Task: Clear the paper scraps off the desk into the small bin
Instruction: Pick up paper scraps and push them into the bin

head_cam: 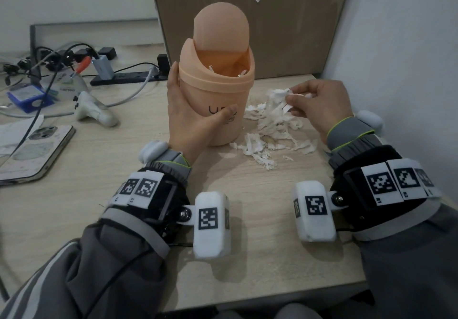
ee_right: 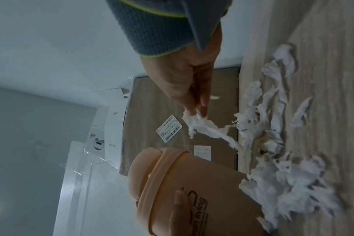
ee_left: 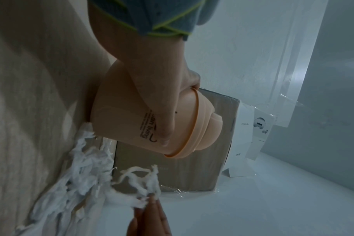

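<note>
The small peach bin [head_cam: 216,90] is stood upright on the surface [head_cam: 128,169] and is clasped around its side by the left hand [head_cam: 188,117], thumb across the front, its swing lid tipped open with what appear to be a few scraps inside. A tuft of paper [head_cam: 278,94] is pinched in the grip of the right hand [head_cam: 319,105], lifted just above the pile of paper scraps [head_cam: 270,130] lying just beside the bin.

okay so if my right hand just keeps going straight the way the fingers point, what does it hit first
Probably the bin. The right hand, pinching scraps above the pile, points left across the desk toward the bin's upper wall, near the rim. Nothing else shows between, though depth is unclear.
</note>
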`<state>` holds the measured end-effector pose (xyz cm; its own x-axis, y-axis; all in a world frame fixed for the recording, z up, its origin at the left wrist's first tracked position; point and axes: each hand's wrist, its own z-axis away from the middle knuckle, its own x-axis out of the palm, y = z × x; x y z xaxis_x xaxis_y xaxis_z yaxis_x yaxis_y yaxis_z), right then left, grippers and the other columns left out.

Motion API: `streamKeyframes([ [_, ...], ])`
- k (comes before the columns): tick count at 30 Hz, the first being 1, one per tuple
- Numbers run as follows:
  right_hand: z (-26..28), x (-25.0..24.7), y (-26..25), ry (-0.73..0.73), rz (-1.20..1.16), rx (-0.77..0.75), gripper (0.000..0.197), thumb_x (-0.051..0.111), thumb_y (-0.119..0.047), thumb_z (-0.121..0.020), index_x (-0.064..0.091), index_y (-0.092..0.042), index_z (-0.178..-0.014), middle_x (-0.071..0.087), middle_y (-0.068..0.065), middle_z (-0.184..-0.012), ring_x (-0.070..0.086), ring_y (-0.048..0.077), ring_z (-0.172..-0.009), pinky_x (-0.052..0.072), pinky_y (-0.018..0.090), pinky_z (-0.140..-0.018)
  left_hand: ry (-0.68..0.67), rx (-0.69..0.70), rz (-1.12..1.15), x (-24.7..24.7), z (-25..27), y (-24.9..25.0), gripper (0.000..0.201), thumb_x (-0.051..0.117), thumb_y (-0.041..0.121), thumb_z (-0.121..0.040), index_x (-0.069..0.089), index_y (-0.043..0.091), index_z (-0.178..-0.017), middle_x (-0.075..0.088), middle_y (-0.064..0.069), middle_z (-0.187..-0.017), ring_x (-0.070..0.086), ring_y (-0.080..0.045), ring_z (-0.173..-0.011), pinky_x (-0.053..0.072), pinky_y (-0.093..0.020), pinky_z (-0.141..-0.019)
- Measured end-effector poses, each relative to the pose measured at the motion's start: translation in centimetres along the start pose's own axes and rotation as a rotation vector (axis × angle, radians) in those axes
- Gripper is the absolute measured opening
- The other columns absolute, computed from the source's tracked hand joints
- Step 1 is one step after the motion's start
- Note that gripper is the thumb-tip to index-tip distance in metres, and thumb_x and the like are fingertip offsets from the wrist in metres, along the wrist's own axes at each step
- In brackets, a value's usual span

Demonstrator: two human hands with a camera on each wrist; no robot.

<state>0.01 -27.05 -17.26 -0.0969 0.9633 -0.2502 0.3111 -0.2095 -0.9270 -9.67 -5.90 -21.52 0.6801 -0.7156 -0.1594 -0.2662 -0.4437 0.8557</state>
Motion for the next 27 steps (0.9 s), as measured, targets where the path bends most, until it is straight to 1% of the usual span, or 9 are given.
streamKeyframes([
  [2, 0.1, -0.3, -0.5, 0.065, 0.007, -0.073, 0.006, 0.071, -0.011, -0.080, 0.067, -0.015, -0.078, 0.064, 0.001, -0.066, 0.065, 0.005, -0.051, 0.051, 0.016, -0.048, -0.008, 0.011, -0.011, 0.0, 0.0, 0.1, 0.131, 0.092, 0.048, -0.058, 0.013, 0.025, -0.160, 0.038, 0.001, -0.159, 0.043, -0.019, -0.146, 0.041, -0.049, -0.120],
  [4, 0.1, -0.4, -1.0, 0.150, -0.016, -0.148, 0.006, 0.072, -0.016, -0.079, 0.068, -0.020, -0.077, 0.066, -0.001, -0.066, 0.066, 0.005, -0.053, 0.049, 0.020, -0.047, -0.014, 0.027, -0.023, 0.0, 0.1, 0.1, 0.131, 0.093, 0.047, -0.058, 0.013, 0.026, -0.160, 0.037, 0.001, -0.159, 0.043, -0.019, -0.146, 0.041, -0.049, -0.120],
  [8, 0.7, -0.2, -2.4, 0.228, -0.191, -0.286, 0.006, 0.074, -0.015, -0.078, 0.069, -0.015, -0.082, 0.067, -0.004, -0.071, 0.064, 0.004, -0.059, 0.056, 0.021, -0.062, -0.022, 0.065, -0.056, 0.2, 0.2, 0.5, 0.130, 0.092, 0.047, -0.058, 0.014, 0.025, -0.160, 0.037, 0.000, -0.159, 0.041, -0.021, -0.147, 0.039, -0.050, -0.120],
  [12, 1.6, 0.3, -3.3, 0.174, -0.245, -0.382, 0.008, 0.075, -0.012, -0.077, 0.069, -0.013, -0.081, 0.065, -0.018, -0.058, 0.062, 0.001, -0.059, 0.053, 0.018, -0.063, -0.056, 0.135, -0.117, 0.5, 0.6, 1.3, 0.130, 0.088, 0.053, -0.058, 0.014, 0.022, -0.160, 0.036, -0.002, -0.160, 0.040, -0.020, -0.147, 0.038, -0.049, -0.121],
  [17, 2.3, 1.1, -3.7, 0.089, -0.218, -0.442, 0.017, 0.077, -0.011, -0.074, 0.065, -0.023, -0.073, 0.068, -0.017, -0.066, 0.067, 0.005, -0.068, 0.052, 0.019, -0.065, -0.091, 0.182, -0.162, 0.7, 1.0, 2.2, 0.132, 0.085, 0.058, -0.057, 0.014, 0.018, -0.161, 0.037, -0.003, -0.158, 0.041, -0.021, -0.147, 0.037, -0.050, -0.121],
  [21, 2.6, 1.4, -3.6, -0.014, -0.152, -0.456, 0.014, 0.078, -0.006, -0.073, 0.069, -0.012, -0.081, 0.064, -0.026, -0.058, 0.060, -0.009, -0.059, 0.045, 0.006, -0.058, -0.118, 0.208, -0.169, 1.0, 1.5, 3.0, 0.132, 0.082, 0.062, -0.057, 0.016, 0.015, -0.160, 0.038, -0.003, -0.159, 0.041, -0.020, -0.147, 0.037, -0.049, -0.122],
  [23, 2.7, 1.4, -3.5, -0.047, -0.097, -0.470, 0.014, 0.078, -0.011, -0.073, 0.071, -0.017, -0.084, 0.067, -0.020, -0.063, 0.063, -0.005, -0.063, 0.047, 0.010, -0.060, -0.127, 0.237, -0.192, 1.1, 1.6, 3.3, 0.131, 0.081, 0.063, -0.058, 0.016, 0.013, -0.160, 0.037, -0.006, -0.160, 0.040, -0.022, -0.148, 0.036, -0.050, -0.122],
  [25, 2.7, 1.3, -3.4, -0.062, -0.002, -0.498, 0.012, 0.076, -0.025, -0.073, 0.073, -0.024, -0.084, 0.071, -0.005, -0.074, 0.067, 0.008, -0.075, 0.051, 0.019, -0.069, -0.133, 0.254, -0.222, 1.1, 1.7, 3.3, 0.131, 0.081, 0.062, -0.058, 0.017, 0.011, -0.160, 0.037, -0.008, -0.160, 0.040, -0.023, -0.148, 0.035, -0.052, -0.121],
  [27, 2.4, 1.3, -2.9, -0.108, 0.099, -0.501, 0.014, 0.067, -0.038, -0.077, 0.074, -0.027, -0.082, 0.071, 0.006, -0.076, 0.065, 0.016, -0.077, 0.052, 0.029, -0.077, -0.131, 0.254, -0.234, 1.1, 1.7, 3.2, 0.129, 0.082, 0.061, -0.059, 0.018, 0.012, -0.160, 0.038, -0.008, -0.160, 0.040, -0.023, -0.148, 0.036, -0.053, -0.120],
])
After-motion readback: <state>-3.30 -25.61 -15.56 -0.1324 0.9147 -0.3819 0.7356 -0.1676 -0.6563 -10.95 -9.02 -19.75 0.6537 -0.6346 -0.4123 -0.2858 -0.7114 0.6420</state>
